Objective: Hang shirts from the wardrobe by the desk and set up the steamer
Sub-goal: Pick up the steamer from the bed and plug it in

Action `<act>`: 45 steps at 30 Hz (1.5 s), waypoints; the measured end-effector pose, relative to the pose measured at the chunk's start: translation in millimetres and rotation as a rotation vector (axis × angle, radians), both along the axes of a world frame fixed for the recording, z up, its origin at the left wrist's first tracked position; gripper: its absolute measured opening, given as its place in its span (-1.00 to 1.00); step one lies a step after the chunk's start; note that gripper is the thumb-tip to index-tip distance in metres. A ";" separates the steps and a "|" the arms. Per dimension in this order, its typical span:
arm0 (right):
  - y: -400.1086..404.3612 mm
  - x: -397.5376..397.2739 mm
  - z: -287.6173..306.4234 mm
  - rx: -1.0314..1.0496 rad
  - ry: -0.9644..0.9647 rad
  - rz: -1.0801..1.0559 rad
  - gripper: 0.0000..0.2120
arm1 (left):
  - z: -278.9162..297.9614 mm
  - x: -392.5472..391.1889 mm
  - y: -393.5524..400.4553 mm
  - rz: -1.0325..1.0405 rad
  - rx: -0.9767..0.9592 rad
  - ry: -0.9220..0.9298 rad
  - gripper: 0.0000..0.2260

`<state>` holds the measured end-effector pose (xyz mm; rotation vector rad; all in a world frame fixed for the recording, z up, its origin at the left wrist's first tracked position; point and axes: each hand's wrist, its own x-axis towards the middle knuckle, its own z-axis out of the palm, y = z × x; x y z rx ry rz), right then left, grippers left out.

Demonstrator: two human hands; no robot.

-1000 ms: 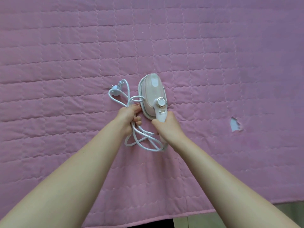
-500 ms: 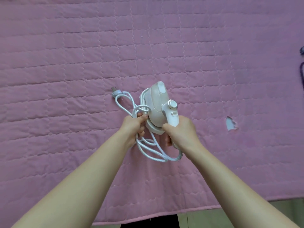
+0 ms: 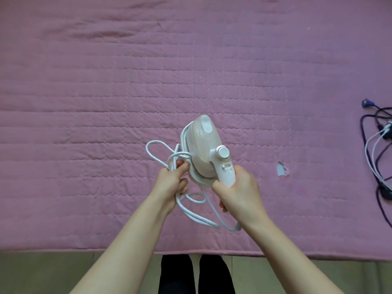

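A small pink and white hand steamer [image 3: 203, 149] with a white dial is held above a pink quilted bed cover [image 3: 106, 102]. My right hand [image 3: 239, 192] grips its white handle from below. My left hand [image 3: 171, 181] grips a bundle of the steamer's white braided cord [image 3: 191, 209], whose loops hang below and stick out to the left of the steamer. The plug is hidden.
A small tear [image 3: 282, 169] shows in the cover to the right of the steamer. Dark and white cables [image 3: 375, 153] lie at the right edge. The cover's front edge meets a wooden floor [image 3: 63, 270], where my dark-clothed legs [image 3: 195, 274] stand.
Both hands have lifted the steamer and its cord off the cover and drawn them toward me. The plug no longer lies on the cover. The view has pulled back, showing floor and cables.
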<state>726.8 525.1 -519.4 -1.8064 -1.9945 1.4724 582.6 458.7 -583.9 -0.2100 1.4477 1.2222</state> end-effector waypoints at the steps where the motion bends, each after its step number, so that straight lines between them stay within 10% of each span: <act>1: -4.3 1.8 11.5 0.000 0.016 0.013 -0.90 | 12.0 2.3 -6.0 0.003 0.004 0.027 -0.79; 21: -110.7 64.2 204.1 0.041 0.184 0.426 -0.92 | 193.2 110.9 -191.9 0.616 -0.028 0.114 -0.92; 45: -413.3 34.4 257.5 -0.022 0.231 1.048 -0.88 | 271.6 231.0 -567.2 1.665 0.134 0.012 -0.82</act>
